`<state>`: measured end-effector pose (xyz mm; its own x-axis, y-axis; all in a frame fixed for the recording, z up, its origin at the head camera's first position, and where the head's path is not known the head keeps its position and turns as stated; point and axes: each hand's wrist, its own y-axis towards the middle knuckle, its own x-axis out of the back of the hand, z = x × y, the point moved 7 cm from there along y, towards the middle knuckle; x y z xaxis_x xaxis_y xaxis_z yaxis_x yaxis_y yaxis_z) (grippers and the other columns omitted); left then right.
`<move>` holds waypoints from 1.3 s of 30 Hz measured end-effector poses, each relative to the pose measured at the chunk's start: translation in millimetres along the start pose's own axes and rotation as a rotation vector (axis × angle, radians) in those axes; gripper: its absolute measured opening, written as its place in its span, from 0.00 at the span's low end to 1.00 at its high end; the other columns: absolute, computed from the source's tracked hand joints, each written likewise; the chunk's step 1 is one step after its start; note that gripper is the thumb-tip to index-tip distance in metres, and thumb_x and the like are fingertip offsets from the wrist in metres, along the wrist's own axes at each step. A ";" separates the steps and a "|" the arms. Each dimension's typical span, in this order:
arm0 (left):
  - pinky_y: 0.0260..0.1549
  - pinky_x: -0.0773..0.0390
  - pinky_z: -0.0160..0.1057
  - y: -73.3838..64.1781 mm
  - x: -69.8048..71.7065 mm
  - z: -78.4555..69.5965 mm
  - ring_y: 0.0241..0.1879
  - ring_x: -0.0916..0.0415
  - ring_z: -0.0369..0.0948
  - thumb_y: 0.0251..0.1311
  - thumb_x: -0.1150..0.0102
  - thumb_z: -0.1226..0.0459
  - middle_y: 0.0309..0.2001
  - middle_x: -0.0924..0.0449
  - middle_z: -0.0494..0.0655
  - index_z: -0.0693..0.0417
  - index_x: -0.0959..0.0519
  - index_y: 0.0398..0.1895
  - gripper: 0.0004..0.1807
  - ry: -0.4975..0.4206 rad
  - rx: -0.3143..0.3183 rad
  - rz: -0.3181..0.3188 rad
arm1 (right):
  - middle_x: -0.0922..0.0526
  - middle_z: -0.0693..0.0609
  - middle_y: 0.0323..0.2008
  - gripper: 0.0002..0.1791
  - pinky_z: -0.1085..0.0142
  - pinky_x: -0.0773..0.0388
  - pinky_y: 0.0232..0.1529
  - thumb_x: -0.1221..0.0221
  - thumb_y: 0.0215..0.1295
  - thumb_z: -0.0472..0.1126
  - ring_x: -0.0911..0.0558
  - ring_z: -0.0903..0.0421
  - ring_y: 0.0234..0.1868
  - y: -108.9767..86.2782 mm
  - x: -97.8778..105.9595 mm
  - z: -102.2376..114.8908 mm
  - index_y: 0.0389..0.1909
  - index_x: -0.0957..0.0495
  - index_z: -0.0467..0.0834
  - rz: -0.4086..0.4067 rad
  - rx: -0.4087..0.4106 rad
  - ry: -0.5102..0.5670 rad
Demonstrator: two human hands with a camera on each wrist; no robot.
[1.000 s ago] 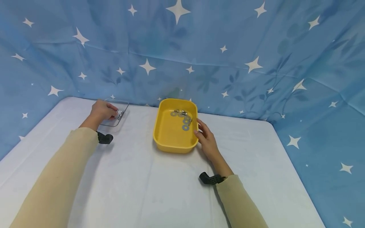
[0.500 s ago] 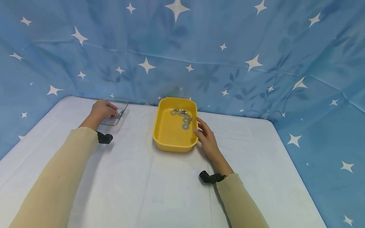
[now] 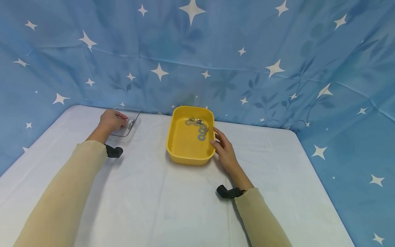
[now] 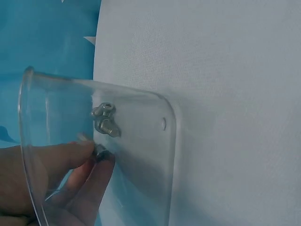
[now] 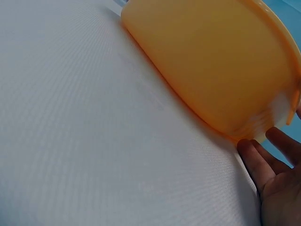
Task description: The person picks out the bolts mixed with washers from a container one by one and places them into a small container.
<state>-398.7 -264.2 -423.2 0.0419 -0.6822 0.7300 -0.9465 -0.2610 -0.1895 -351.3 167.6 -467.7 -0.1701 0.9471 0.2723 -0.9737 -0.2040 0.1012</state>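
My left hand point(image 3: 109, 121) reaches into a clear plastic box point(image 4: 169, 141) at the back left of the table. Thumb and fingertips pinch a small metal bolt point(image 4: 100, 153), partly hidden by the fingers. Beside it in the box lie more metal bolts point(image 4: 106, 125), close together. At the table's back middle stands a yellow plastic bin point(image 3: 185, 147). My right hand point(image 3: 224, 151) grips its right side, the thumb at the rim and the fingers along the outer wall. Inside the bin, several flat grey washers point(image 3: 201, 137) and a few bolts point(image 3: 200, 121) are gathered toward the back right.
A white cloth covers the table point(image 3: 185, 206). Behind it and along its right side hangs a blue curtain point(image 3: 172, 44) with white stars. The yellow bin and clear box stand close to the back edge, with bare tablecloth point(image 3: 151, 137) between them.
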 end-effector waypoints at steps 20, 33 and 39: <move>0.62 0.21 0.54 -7.8 5.1 -35.3 0.57 0.20 0.56 0.73 0.46 0.60 0.61 0.24 0.66 0.66 0.24 0.61 0.21 -0.149 -0.061 0.044 | 0.41 0.44 0.78 0.31 0.46 0.29 0.72 0.49 0.79 0.47 0.36 0.44 0.77 -6.3 4.0 18.0 0.79 0.43 0.54 0.008 -0.021 0.011; 0.59 0.17 0.48 -42.5 -39.4 -129.6 0.56 0.19 0.55 0.74 0.47 0.61 0.58 0.21 0.63 0.63 0.22 0.61 0.19 -0.200 -0.204 0.180 | 0.40 0.47 0.78 0.31 0.47 0.30 0.73 0.49 0.78 0.49 0.37 0.47 0.78 2.8 4.3 -2.6 0.79 0.43 0.59 0.003 -0.036 0.019; 0.56 0.16 0.47 -55.8 -70.3 -159.4 0.54 0.18 0.54 0.72 0.43 0.63 0.58 0.20 0.63 0.64 0.21 0.61 0.19 -0.249 -0.269 0.288 | 0.38 0.49 0.78 0.31 0.47 0.28 0.71 0.47 0.77 0.54 0.34 0.47 0.76 2.8 1.1 -4.2 0.77 0.41 0.63 -0.003 -0.021 0.020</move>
<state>-399.9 -92.9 -359.3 -0.1907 -0.8528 0.4862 -0.9788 0.1273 -0.1606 -354.8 169.1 -471.1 -0.1695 0.9525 0.2531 -0.9772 -0.1957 0.0822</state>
